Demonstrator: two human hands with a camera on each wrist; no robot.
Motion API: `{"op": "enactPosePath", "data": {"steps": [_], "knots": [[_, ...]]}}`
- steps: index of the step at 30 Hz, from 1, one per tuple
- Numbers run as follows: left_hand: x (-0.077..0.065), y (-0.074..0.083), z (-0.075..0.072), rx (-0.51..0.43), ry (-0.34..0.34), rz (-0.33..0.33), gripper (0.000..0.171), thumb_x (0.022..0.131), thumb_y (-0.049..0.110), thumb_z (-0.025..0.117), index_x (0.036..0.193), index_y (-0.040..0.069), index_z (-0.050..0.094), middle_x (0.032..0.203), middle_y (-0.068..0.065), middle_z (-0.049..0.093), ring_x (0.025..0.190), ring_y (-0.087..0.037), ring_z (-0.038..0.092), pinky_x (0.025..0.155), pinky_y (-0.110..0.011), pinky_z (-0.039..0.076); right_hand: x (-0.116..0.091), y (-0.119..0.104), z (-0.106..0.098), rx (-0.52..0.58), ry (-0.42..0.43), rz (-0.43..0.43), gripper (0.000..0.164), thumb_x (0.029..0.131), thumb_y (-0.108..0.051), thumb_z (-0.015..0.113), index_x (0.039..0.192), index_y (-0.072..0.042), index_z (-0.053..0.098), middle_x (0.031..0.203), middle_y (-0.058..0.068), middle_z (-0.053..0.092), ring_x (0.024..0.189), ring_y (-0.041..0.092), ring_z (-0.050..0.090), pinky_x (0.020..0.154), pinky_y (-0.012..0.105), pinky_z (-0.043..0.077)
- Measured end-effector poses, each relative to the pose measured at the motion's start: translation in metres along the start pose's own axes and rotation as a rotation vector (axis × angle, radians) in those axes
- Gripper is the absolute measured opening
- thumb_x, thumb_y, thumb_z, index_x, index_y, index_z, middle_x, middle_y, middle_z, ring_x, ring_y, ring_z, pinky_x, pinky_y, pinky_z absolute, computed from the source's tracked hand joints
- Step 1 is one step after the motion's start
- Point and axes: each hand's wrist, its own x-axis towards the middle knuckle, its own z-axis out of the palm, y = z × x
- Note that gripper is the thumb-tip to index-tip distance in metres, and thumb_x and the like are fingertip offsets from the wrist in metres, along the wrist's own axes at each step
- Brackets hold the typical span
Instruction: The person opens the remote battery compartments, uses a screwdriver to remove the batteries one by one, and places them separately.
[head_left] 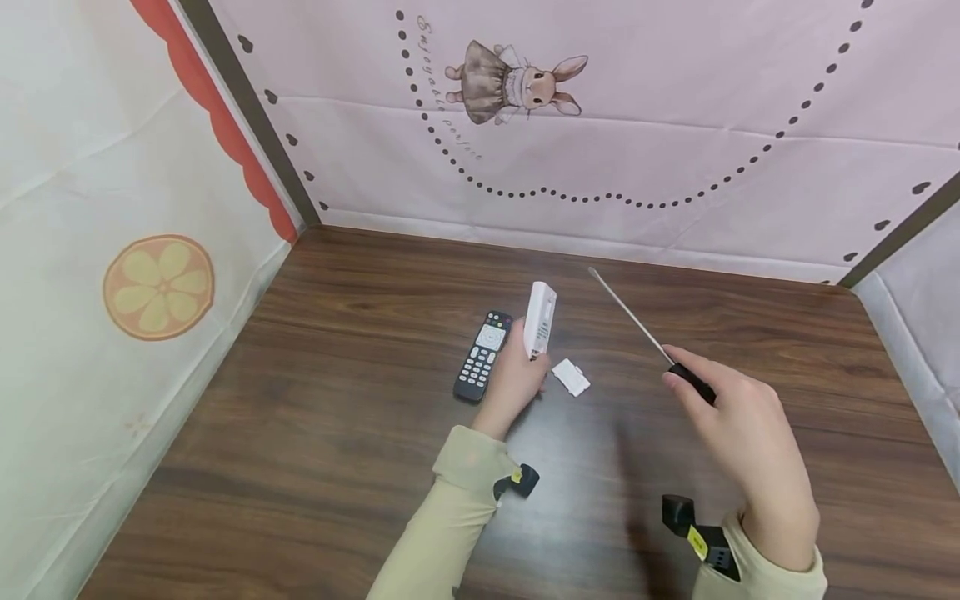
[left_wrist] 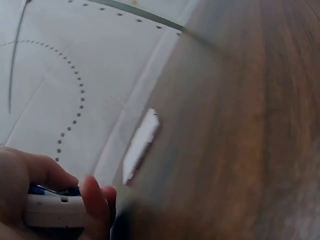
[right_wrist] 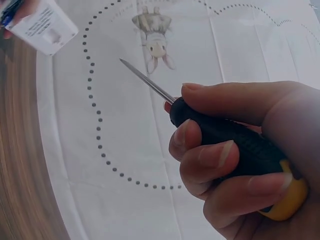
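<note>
Brown wood grain covers the table (head_left: pixel 337 350) before you, walled by pale printed cloth (head_left: pixel 652 125); in the head view your left hand (head_left: pixel 516 379) grips a white device (head_left: pixel 542 315), its long axis running away from you, near a black remote (head_left: pixel 482 358) and a flat white cover (head_left: pixel 572 377). Your right hand (head_left: pixel 753 425) curls around a screwdriver (head_left: pixel 690 381), its shaft pointing forward and leftward. The left wrist view reveals something blue (left_wrist: pixel 37 190) at the device; the right wrist view shows the handle's yellow end (right_wrist: pixel 289 200), hidden from your head camera.
</note>
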Motion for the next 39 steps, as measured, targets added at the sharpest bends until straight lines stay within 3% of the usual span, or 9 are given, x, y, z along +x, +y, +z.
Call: {"op": "enactPosePath", "data": {"steps": [3,6,9,12,25,31,39], "knots": [[0.002,0.004,0.002,0.206,0.032,0.073,0.063,0.080,0.010,0.057,0.138,0.018,0.034,0.114,-0.011,0.059,0.079,-0.020,0.064,0.065,-0.036,0.053,0.000,0.003,-0.002,-0.005,0.006,0.015,0.035,0.091,-0.032,0.057,0.125,-0.023,0.059,0.110,0.011,0.066,0.090,0.031,0.063,0.072,0.049,0.045],[0.003,0.010,0.004,0.442,0.060,0.149,0.063,0.080,0.010,0.060,0.137,0.018,0.035,0.109,-0.010,0.058,0.089,-0.023,0.060,0.073,-0.039,0.051,0.001,0.005,-0.005,-0.008,0.000,0.030,0.036,0.091,-0.033,0.057,0.126,-0.023,0.058,0.110,0.011,0.066,0.087,0.030,0.062,0.070,0.046,0.045],[0.001,0.017,0.007,0.633,0.042,0.196,0.063,0.082,0.009,0.059,0.138,0.018,0.033,0.100,-0.011,0.055,0.076,-0.022,0.058,0.062,-0.036,0.049,0.001,0.006,-0.006,-0.007,-0.004,0.038,0.037,0.091,-0.034,0.056,0.126,-0.023,0.057,0.110,0.011,0.066,0.087,0.029,0.062,0.069,0.046,0.044],[-0.002,0.022,0.010,0.755,0.032,0.228,0.061,0.084,0.008,0.057,0.139,0.019,0.032,0.098,-0.013,0.052,0.074,-0.023,0.056,0.057,-0.034,0.047,0.001,0.008,-0.007,0.000,-0.004,0.037,0.037,0.092,-0.035,0.055,0.126,-0.023,0.057,0.110,0.011,0.066,0.088,0.030,0.062,0.070,0.047,0.044],[-0.006,0.024,0.020,0.841,0.026,0.277,0.065,0.083,0.008,0.058,0.141,0.021,0.030,0.105,-0.014,0.049,0.080,-0.024,0.053,0.054,-0.031,0.046,-0.001,0.014,-0.007,-0.003,-0.001,0.058,0.037,0.092,-0.035,0.055,0.127,-0.022,0.057,0.111,0.014,0.065,0.093,0.035,0.061,0.074,0.050,0.044],[-0.004,0.024,0.024,0.885,-0.005,0.249,0.061,0.086,0.009,0.055,0.140,0.017,0.030,0.114,-0.016,0.043,0.085,-0.024,0.051,0.051,-0.027,0.046,-0.002,0.017,-0.007,-0.006,-0.007,0.062,0.037,0.092,-0.035,0.054,0.127,-0.022,0.057,0.112,0.014,0.064,0.094,0.035,0.061,0.074,0.050,0.044],[-0.003,0.027,0.025,0.853,-0.005,0.200,0.067,0.080,0.010,0.059,0.140,0.017,0.031,0.114,-0.017,0.042,0.088,-0.027,0.050,0.053,-0.030,0.047,-0.002,0.018,-0.008,-0.007,-0.018,0.077,0.038,0.092,-0.036,0.054,0.127,-0.021,0.056,0.105,0.012,0.067,0.082,0.028,0.061,0.066,0.044,0.043]]}}
